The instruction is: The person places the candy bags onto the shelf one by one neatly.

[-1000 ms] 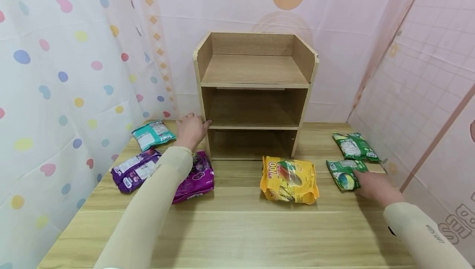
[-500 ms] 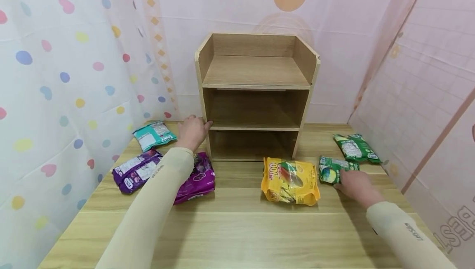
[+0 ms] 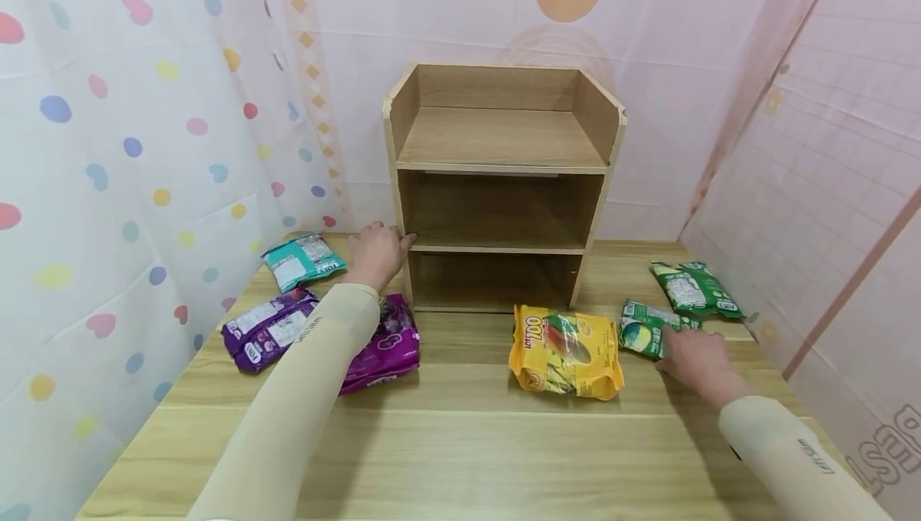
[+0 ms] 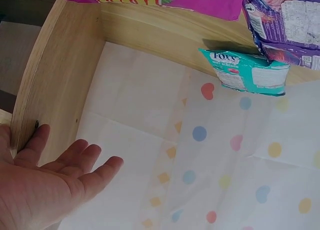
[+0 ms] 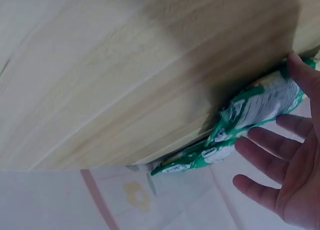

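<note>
My left hand (image 3: pixel 377 256) holds the left side panel of a wooden shelf unit (image 3: pixel 496 137), thumb over its front edge and forefinger against the outer face. The other fingers (image 4: pixel 102 177) extend loosely off the panel in the left wrist view. My right hand (image 3: pixel 699 361) is at a small green candy packet (image 3: pixel 643 329) lying flat on the table. Its fingers (image 5: pixel 260 190) are spread in the right wrist view, the thumb tip at the packet's edge. A yellow mango candy bag (image 3: pixel 568 353) lies just left of that packet.
Behind the right hand lies another green packet (image 3: pixel 694 289). On the left are a teal Fox's packet (image 3: pixel 302 261), a purple packet (image 3: pixel 262 329) and a magenta bag (image 3: pixel 384 349) partly hidden by my sleeve. Patterned curtains (image 3: pixel 144 105) border the wooden table (image 3: pixel 460 449).
My right hand slid the nearer green packet left, close to the yellow bag, and its fingers have since spread. The left hand stays on the shelf unit. The head view shifts slightly.
</note>
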A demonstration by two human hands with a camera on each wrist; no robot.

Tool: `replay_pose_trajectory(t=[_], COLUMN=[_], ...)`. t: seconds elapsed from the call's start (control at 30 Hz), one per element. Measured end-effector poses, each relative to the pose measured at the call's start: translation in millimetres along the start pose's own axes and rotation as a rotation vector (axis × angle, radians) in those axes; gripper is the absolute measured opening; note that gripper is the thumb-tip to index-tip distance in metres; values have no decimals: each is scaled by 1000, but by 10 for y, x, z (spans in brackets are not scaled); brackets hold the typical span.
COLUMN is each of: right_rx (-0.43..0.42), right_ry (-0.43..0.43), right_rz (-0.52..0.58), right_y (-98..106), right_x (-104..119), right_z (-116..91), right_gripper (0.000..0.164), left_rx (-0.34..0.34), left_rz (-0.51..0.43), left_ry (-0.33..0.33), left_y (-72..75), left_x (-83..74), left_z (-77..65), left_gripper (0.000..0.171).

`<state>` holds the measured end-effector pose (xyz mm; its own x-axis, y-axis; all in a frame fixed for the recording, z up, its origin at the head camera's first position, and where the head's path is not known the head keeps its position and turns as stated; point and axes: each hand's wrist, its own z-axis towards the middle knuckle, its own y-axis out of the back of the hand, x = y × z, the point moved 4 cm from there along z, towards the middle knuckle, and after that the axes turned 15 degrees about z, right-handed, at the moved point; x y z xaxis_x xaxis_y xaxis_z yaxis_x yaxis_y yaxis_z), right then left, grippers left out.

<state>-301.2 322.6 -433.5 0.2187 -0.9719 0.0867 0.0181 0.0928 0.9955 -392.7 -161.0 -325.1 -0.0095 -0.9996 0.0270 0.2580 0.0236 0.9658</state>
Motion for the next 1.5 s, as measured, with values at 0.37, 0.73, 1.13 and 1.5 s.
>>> replay_pose_trajectory(t=[0.37, 0.73, 1.13, 1.5], right_rx=[-15, -83, -180, -265], right_ry=[126, 166, -19, -119], right_rz=[49, -64, 50, 173], right_y=[-54, -109, 231, 510], right_x=[-79, -3, 24, 5], right_z=[-35, -45, 70, 91], right_gripper=[52, 36, 17, 11], left_rx=[6, 8, 13, 27], left_rz=[-9, -16, -8, -13], left_ry=[12, -2, -3, 2], left_y=[-26, -13, 18, -8], left_x=[26, 3, -8, -3], left_z=[4, 8, 3, 9], left_gripper=[51, 49, 49, 50])
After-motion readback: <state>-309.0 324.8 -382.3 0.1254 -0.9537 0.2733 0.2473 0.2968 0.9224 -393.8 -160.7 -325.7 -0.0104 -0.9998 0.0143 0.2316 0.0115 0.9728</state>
